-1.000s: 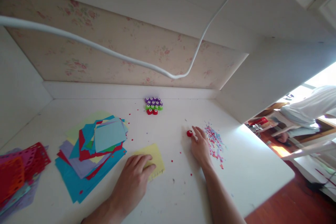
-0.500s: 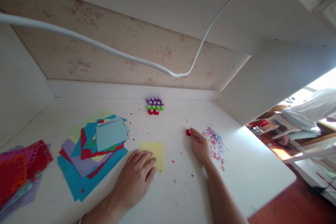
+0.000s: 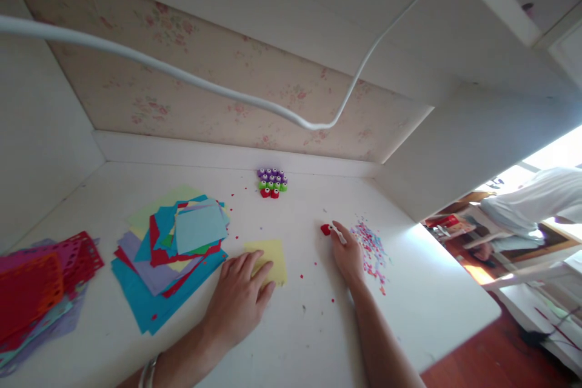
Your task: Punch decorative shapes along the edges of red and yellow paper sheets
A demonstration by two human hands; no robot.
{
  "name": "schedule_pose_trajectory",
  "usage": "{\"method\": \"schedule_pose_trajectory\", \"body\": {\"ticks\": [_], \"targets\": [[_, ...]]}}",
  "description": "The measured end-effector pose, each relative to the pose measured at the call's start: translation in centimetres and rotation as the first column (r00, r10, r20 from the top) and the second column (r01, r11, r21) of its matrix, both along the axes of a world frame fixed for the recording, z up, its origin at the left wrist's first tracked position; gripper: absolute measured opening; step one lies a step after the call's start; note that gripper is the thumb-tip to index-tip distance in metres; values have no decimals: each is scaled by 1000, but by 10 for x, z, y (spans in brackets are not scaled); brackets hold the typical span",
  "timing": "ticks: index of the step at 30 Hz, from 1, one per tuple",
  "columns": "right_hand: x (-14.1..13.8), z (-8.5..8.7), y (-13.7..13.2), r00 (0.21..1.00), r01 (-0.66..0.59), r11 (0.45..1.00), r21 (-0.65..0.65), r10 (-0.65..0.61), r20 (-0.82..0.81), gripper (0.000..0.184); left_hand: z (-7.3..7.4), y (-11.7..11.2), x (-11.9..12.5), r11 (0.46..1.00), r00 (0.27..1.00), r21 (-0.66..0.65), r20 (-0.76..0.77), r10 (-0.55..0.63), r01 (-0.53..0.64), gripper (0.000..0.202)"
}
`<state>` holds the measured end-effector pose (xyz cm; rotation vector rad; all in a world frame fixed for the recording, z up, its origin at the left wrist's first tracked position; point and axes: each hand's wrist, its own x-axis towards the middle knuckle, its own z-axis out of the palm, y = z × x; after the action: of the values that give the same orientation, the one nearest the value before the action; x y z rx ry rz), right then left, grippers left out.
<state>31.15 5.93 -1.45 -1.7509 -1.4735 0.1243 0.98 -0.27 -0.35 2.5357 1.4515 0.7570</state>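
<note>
A square of yellow paper (image 3: 275, 253) lies on the white desk. My left hand (image 3: 240, 291) rests flat on its left part, fingers stretched out and slightly apart. To the right of the paper, my right hand (image 3: 348, 254) is closed around a small craft punch (image 3: 326, 229) with a red body and a white lever, held low over the desk or on it. Part of the punch is hidden by my fingers. Scraps of punched-out paper (image 3: 370, 248) are scattered just right of that hand. At the back, several more craft punches (image 3: 271, 182), purple, green and red, stand in close rows.
A stack of coloured paper sheets (image 3: 200, 227) lies left of my left hand. Farther left are punched sheets (image 3: 40, 291) with holes along their edges. A white cable (image 3: 204, 86) hangs across above the desk. A person (image 3: 541, 197) is at the far right beyond the desk.
The view has shifted slightly. The craft punch has turned a little in my right hand, so more of its white lever shows. My left hand stays on the yellow paper.
</note>
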Motion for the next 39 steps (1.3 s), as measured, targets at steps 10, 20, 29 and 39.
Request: {"method": "schedule_pose_trajectory", "body": {"ticks": [10,20,29,39], "targets": [[-74,31,63,937,-328,940,-97,336,91,29,-9,13,-8,991,993,68,-5,115,-114,35],[-112,29,130,844,-468,851,-239,510,166,34,-12,17,-8,988,988,13,-14,157,-157,46],[-92,22,85,858,-499,833,-241,513,-2,22,1,20,-10,987,984,-124,136,115,-98,41],[-89,1,-27,708,-461,887,1,369,-602,31,-7,34,-17,883,747,-465,608,270,58,44]]}}
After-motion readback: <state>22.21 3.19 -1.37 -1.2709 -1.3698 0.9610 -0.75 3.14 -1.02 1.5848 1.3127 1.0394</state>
